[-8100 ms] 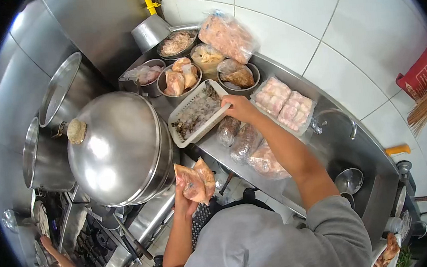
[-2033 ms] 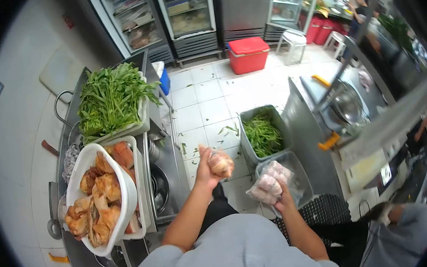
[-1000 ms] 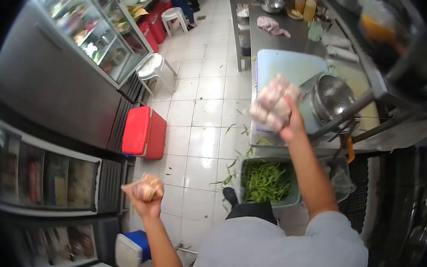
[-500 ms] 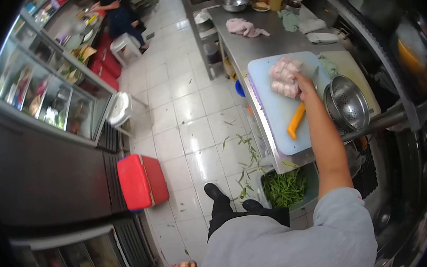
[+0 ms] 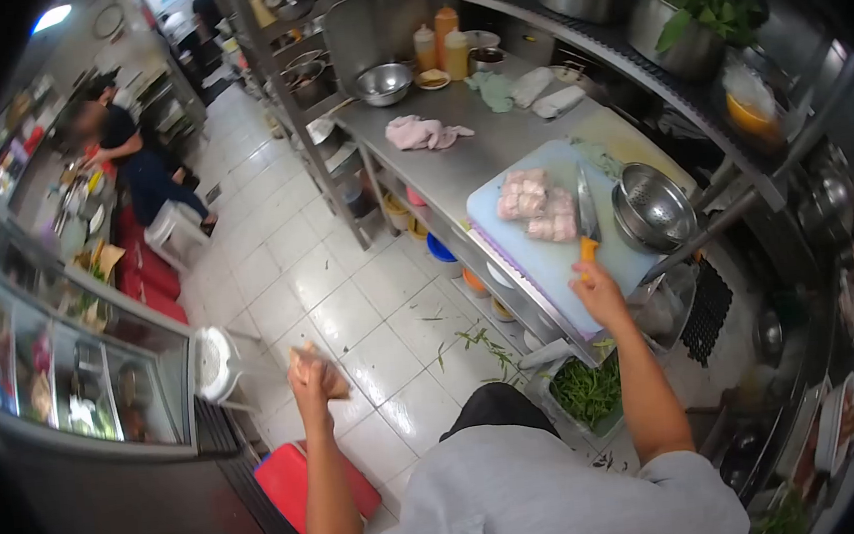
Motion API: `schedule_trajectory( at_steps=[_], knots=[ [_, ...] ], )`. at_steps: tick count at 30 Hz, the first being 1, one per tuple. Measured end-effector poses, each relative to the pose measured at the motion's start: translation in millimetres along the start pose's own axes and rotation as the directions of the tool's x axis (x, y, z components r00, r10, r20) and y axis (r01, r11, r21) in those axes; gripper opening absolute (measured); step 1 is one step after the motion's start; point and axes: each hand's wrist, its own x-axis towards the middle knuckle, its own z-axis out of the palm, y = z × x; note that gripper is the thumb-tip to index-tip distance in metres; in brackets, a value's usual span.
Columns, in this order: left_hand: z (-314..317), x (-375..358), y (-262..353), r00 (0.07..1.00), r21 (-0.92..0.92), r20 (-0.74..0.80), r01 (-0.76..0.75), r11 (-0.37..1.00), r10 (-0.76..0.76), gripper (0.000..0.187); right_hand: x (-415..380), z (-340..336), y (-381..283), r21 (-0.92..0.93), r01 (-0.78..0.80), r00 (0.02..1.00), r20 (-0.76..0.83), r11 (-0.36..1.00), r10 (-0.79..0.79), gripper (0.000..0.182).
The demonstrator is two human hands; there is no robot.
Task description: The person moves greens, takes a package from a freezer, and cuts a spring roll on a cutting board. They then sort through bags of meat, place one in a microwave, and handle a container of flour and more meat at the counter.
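On the blue cutting board (image 5: 502, 201) lie several pale pink chunks of meat (image 5: 532, 204). A knife (image 5: 588, 216) with an orange handle rests on the board to their right. My right hand (image 5: 598, 292) is at the lower end of that handle, its fingers bent around it. Out over the floor at the left, my left hand (image 5: 309, 373) is closed on a brownish, blurred item that I cannot identify. Two metal colanders (image 5: 659, 207) sit at the board's right edge.
A pink cloth (image 5: 424, 133), a metal bowl (image 5: 385, 84) and sauce bottles stand on the steel counter (image 5: 376, 122). Below is a bin of green leaves (image 5: 587, 391). A red cooler (image 5: 294, 484) and a white stool (image 5: 216, 364) are left; a person (image 5: 126, 140) works farther off.
My right hand has moved from the meat to the knife handle. The knife now points away from me. My left hand has risen and reached forward. The view has turned and shifted.
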Motion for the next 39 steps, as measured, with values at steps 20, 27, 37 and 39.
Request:
schedule_trajectory(
  at_steps=[20, 27, 37, 39],
  knots=[
    [363, 177, 47, 0.300, 0.106, 0.953, -0.211, 0.972, -0.039, 0.046, 153, -13, -28, 0.364, 0.000, 0.909, -0.388, 0.931, 0.152, 0.058],
    [338, 362, 6, 0.470, 0.391, 0.854, -0.863, 0.320, 0.224, 0.047, 186, 16, -20, -0.270, -0.298, 0.869, -0.474, 0.916, 0.143, 0.048],
    [412, 428, -41, 0.263, 0.196, 0.924, -0.949, 0.246, 0.276, 0.048, 195, 55, -53, -0.264, -0.522, 0.753, -0.590, 0.812, 0.292, 0.051],
    [418, 426, -37, 0.111, -0.040, 0.966, -0.829, 0.558, 0.234, 0.044, 200, 67, -66, -0.321, -0.543, 0.757, -0.588, 0.776, 0.286, 0.046]
  ],
)
